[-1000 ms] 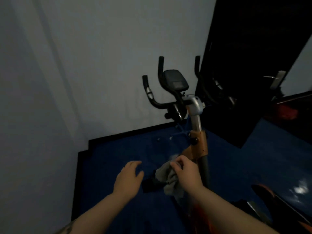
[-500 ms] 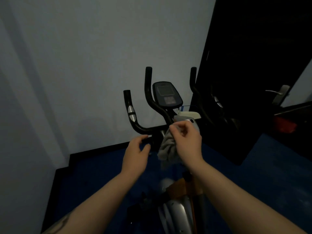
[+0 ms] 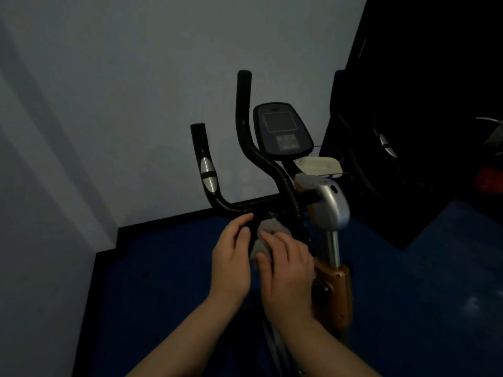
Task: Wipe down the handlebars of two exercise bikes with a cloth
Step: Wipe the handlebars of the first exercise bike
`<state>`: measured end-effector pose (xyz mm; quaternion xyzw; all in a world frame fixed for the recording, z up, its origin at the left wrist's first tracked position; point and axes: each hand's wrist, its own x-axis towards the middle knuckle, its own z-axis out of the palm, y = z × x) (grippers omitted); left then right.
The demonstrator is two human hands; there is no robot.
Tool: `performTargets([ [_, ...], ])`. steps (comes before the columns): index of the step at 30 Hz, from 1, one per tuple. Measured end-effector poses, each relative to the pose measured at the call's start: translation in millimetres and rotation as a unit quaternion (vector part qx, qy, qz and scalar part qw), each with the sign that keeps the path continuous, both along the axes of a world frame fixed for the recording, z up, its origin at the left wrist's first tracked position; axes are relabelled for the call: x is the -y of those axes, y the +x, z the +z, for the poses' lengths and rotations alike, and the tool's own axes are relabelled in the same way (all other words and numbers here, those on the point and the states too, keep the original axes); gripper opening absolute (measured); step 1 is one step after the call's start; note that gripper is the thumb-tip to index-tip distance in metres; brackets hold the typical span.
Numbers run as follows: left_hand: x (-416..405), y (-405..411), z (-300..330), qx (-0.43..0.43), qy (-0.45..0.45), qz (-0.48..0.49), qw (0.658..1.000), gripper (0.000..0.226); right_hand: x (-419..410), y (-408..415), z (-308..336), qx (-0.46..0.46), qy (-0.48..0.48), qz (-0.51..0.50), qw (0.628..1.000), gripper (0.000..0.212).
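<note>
An exercise bike stands before me in a dim room, with black handlebars (image 3: pixel 245 137), a console (image 3: pixel 281 129) and a silver and orange stem (image 3: pixel 330 210). The outer left grip (image 3: pixel 206 170) carries a silver sensor pad. A grey cloth (image 3: pixel 265 235) hangs bunched just below the handlebars' crossbar. My right hand (image 3: pixel 285 270) is shut on the cloth from the near side. My left hand (image 3: pixel 231 257) sits just left of it, fingertips at the crossbar and the cloth's edge; its grip is unclear. The right handlebars are lost against the dark door.
A pale wall rises behind the bike, with a black skirting (image 3: pixel 174 219) along the blue floor (image 3: pixel 163 281). A dark door (image 3: pixel 424 104) stands at the right, close to the bike. Something red (image 3: pixel 487 180) lies low at the far right.
Both hands rose from low by the orange stem up to the crossbar, the right one carrying the cloth. The view closed in on the bike and the hands drew together.
</note>
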<state>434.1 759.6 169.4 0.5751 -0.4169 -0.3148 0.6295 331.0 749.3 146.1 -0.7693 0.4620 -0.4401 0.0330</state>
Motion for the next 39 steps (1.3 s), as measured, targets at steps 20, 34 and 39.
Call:
performTargets([
  [20, 13.8, -11.4, -5.9, -0.087, -0.027, 0.002, 0.996, 0.034, 29.8, 22.8, 37.9, 0.105, 0.087, 0.062, 0.989, 0.007],
  [34, 14.1, -8.4, -3.6, -0.053, -0.019, -0.004, 0.998, 0.032, 30.3, -40.9, 31.8, -0.233, -0.125, 0.09, 0.96, 0.015],
  [39, 16.2, -10.0, -5.7, -0.04, -0.023, 0.01, 0.999, 0.032, 68.0, -16.6, 60.2, -0.182, -0.126, 0.04, 0.974, 0.003],
])
